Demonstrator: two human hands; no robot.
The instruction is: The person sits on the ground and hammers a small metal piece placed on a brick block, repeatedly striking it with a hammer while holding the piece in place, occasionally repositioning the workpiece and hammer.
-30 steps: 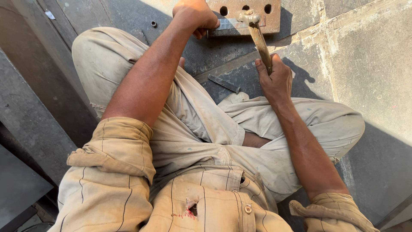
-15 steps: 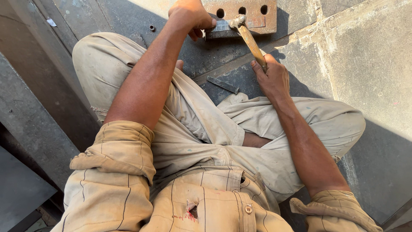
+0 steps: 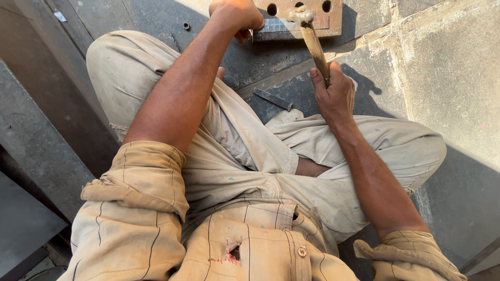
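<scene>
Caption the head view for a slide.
Seated cross-legged, right hand holds a hammer on a holed metal block; left hand steadies it.

Hammer (image 3: 312, 39) in the right hand (image 3: 333, 96): worn wooden handle, dull metal head, matt throughout. Block (image 3: 307, 18) beside the left hand (image 3: 234, 15): rusty brown metal face with drilled holes, its near edge bare grey metal with a faint sheen. Flat strip (image 3: 272, 98) left of the right hand: dark, dull metal. Floor (image 3: 448, 78) around both hands: rough, stained grey stone or concrete. Trousers (image 3: 250, 151): soiled beige woven cloth.
</scene>
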